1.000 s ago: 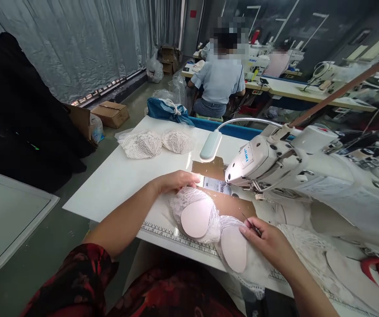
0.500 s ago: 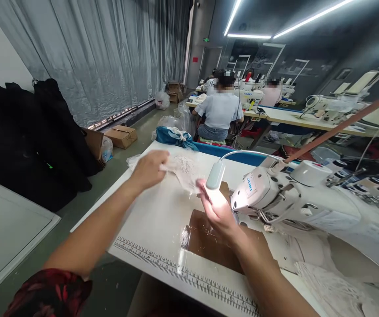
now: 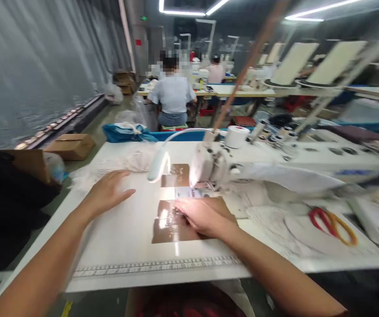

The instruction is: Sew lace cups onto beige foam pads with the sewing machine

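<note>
My left hand (image 3: 108, 193) is over the white tabletop (image 3: 126, 220), its fingers stretched and thumb apart, with nothing in it. Just beyond it lies a heap of thin whitish fabric pieces (image 3: 139, 159) at the table's far left. My right hand (image 3: 202, 215) is low over a shiny brown taped patch (image 3: 166, 224), close in front of the sewing machine's head (image 3: 204, 165). Its fingers are bent, blurred and partly hidden, so whether anything is in them cannot be told. A small lamp (image 3: 158, 165) on a bendable neck lights the spot.
Scissors with red and orange handles (image 3: 333, 225) rest on pale gathered fabric (image 3: 275, 229) at the right. A printed ruler strip (image 3: 156, 265) follows the front edge. A blue cloth bundle (image 3: 126, 132) hangs behind the table. A person (image 3: 172, 94) sits ahead; cardboard boxes (image 3: 70, 146) stand left.
The whitish fabric that was stretched between my hands now lies on the far-left heap. My left hand has let go, and my right hand has drawn back nearer. The view has turned right.
</note>
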Demonstrator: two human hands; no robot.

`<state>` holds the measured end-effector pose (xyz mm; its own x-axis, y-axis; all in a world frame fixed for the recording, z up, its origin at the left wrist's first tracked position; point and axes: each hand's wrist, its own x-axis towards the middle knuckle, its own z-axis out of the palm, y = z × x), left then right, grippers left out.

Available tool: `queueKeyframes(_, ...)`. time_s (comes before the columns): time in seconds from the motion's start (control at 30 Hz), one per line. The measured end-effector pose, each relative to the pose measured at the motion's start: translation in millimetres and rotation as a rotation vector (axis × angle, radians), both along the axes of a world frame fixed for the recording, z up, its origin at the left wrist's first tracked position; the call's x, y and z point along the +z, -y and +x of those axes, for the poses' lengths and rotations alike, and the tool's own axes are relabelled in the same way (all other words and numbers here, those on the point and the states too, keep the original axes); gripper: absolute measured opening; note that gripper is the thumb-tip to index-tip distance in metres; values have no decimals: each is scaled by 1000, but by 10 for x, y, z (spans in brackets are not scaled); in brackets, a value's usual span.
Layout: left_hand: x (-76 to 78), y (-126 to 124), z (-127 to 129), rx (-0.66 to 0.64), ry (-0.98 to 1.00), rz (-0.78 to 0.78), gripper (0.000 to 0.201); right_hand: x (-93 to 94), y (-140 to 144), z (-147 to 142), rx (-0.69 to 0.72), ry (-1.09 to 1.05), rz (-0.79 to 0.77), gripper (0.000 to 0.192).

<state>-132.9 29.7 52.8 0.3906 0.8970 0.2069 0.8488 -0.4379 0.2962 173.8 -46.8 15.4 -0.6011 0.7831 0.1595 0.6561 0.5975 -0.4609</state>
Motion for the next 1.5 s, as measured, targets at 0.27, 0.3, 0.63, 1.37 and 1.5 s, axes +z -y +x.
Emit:
queueKeyframes(0.27,220,774,1605,-800,74,-386,36,-235,1226,952,-232,15,166,44)
queueKeyframes(0.3,194,838,1837,-841,73,-374,37,-285,1352,1057,-270,-20,212,45)
queueKeyframes(0.63,-340,1192,4120,-1064,114,-240,72,-499,2048,1660,-526,-379,436,47)
queueKeyframes(1.37,-320,1416,1708,-337,559,-457,36,-323,1300,1716,-703,27,317,32)
queueKeyframes(1.5,-324,1459,1539,-334,700,-568,19,-222,1124,1276,-489,-468,40,26)
